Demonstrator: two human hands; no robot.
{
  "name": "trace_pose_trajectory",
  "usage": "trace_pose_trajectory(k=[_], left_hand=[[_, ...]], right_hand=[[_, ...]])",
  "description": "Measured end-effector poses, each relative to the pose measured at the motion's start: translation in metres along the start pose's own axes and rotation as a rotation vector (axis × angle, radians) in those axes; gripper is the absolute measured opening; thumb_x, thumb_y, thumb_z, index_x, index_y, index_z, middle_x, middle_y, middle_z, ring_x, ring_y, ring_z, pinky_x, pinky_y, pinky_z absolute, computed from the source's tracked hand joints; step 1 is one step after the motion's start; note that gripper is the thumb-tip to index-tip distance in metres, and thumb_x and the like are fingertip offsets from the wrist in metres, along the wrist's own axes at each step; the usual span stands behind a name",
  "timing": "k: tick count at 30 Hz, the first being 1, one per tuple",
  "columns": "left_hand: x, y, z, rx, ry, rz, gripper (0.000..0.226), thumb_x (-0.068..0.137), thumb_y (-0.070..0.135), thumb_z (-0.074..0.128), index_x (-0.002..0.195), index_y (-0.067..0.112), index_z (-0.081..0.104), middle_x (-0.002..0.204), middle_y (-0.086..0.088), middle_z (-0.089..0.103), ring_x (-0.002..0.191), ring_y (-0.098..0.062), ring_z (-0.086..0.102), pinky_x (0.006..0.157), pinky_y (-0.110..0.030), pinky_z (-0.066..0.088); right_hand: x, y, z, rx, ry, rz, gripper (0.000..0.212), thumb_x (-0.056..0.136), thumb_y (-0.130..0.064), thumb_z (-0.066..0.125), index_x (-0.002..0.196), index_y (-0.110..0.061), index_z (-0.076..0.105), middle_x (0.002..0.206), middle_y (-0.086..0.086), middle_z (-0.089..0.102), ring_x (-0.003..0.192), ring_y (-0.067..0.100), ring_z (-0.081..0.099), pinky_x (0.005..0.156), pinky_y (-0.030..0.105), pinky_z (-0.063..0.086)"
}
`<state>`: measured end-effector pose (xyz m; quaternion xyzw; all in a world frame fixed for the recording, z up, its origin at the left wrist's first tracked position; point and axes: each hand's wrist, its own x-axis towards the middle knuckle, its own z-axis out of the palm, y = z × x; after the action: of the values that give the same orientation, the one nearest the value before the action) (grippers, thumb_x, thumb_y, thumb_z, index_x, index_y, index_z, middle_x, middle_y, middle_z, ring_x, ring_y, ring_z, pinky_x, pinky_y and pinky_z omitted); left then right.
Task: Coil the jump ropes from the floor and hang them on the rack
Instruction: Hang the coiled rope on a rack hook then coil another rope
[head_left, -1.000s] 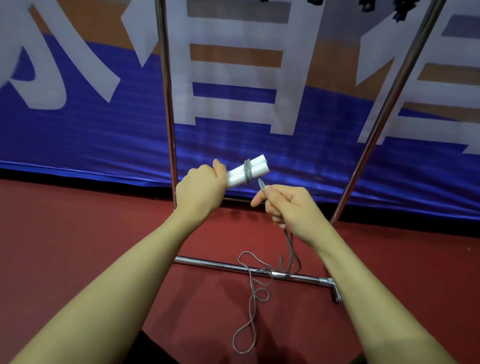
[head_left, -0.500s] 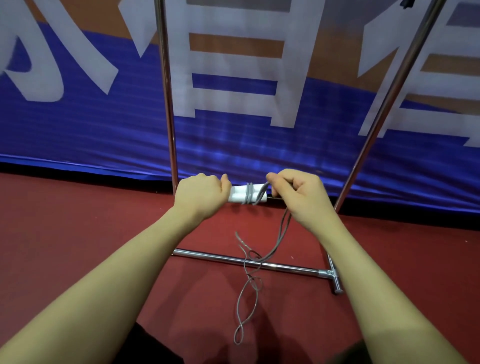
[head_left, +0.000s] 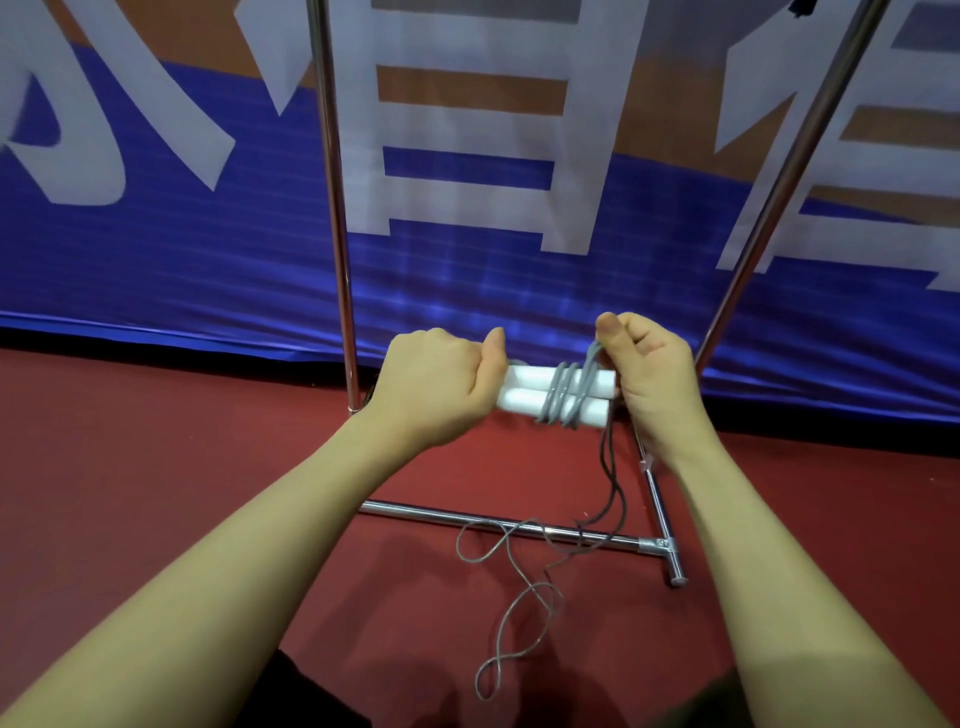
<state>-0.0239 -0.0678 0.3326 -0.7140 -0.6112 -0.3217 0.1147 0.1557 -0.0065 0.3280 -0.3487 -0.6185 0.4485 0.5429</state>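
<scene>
Left hand (head_left: 441, 384) grips the paired white handles (head_left: 524, 396), right hand (head_left: 641, 374) pinches the grey cord (head_left: 563, 397) mid-wrap; next: wind slack trailing toward 6 o'clock.

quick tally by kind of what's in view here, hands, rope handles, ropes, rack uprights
Hands: 2, the left hand gripping the handles, the right hand pinching the cord.
White handles: 2, side by side.
Grey jump rope: 1, partly wound round the handles, the rest on the floor.
Rack uprights: 2.
Total: 7
</scene>
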Motion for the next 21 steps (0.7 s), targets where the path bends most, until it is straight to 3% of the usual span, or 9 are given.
trace_pose_trajectory(k=[4, 8, 10, 12, 16, 21], left_hand=[[0.002, 0.007, -0.005, -0.108, 0.043, -0.157, 0.052, 0.088, 0.042, 0.012, 0.043, 0.018, 0.021, 0.040, 0.002, 0.026, 0.053, -0.030, 0.036, 0.055, -0.034, 0.021], [0.009, 0.005, -0.009, -0.139, 0.112, -0.349, 0.053, 0.089, 0.037, 0.014, 0.049, 0.008, 0.033, 0.048, -0.005, 0.037, 0.062, -0.033, 0.043, 0.059, -0.035, 0.027], [0.013, 0.000, -0.009, -0.115, 0.124, -0.433, 0.054, 0.100, 0.030, 0.019, 0.067, 0.001, 0.051, 0.060, -0.010, 0.048, 0.075, -0.036, 0.049, 0.063, -0.037, 0.033], [0.017, -0.007, -0.007, -0.091, 0.100, -0.508, 0.042, 0.102, 0.022, 0.024, 0.089, -0.001, 0.057, 0.070, -0.012, 0.051, 0.082, -0.038, 0.051, 0.068, -0.040, 0.039], [0.020, -0.017, 0.004, -0.067, 0.054, -0.633, 0.042, 0.102, 0.026, 0.023, 0.078, 0.004, 0.049, 0.068, -0.006, 0.045, 0.077, -0.031, 0.045, 0.069, -0.037, 0.035], [0.018, -0.031, 0.016, -0.019, -0.002, -0.657, 0.034, 0.101, 0.015, 0.023, 0.111, 0.002, 0.052, 0.082, -0.011, 0.047, 0.076, -0.031, 0.041, 0.053, -0.033, 0.024]], right_hand=[[0.001, 0.003, 0.008, 0.085, -0.039, 0.047, 0.028, 0.090, -0.034, 0.052, 0.065, -0.023, 0.049, 0.064, 0.008, 0.033, 0.053, 0.008, 0.032, 0.047, 0.020, 0.028], [-0.004, 0.010, 0.023, 0.084, -0.144, 0.070, 0.032, 0.103, -0.019, 0.036, 0.074, -0.016, 0.050, 0.048, -0.013, 0.036, 0.041, 0.001, 0.027, 0.042, 0.016, 0.022], [-0.009, 0.013, 0.030, 0.059, -0.227, 0.080, 0.034, 0.103, -0.018, 0.032, 0.079, -0.014, 0.056, 0.048, -0.011, 0.033, 0.042, 0.003, 0.024, 0.042, 0.019, 0.019], [-0.012, 0.013, 0.034, 0.004, -0.313, 0.071, 0.035, 0.103, -0.018, 0.032, 0.083, -0.015, 0.060, 0.052, -0.009, 0.031, 0.044, 0.005, 0.023, 0.043, 0.021, 0.018], [-0.015, 0.008, 0.031, -0.142, -0.405, 0.051, 0.031, 0.102, -0.018, 0.037, 0.088, -0.013, 0.064, 0.056, -0.004, 0.032, 0.047, 0.005, 0.026, 0.046, 0.016, 0.025], [-0.020, 0.001, 0.030, -0.241, -0.468, 0.029, 0.025, 0.100, -0.019, 0.045, 0.087, -0.018, 0.066, 0.048, -0.015, 0.041, 0.047, 0.000, 0.037, 0.050, 0.010, 0.030]])
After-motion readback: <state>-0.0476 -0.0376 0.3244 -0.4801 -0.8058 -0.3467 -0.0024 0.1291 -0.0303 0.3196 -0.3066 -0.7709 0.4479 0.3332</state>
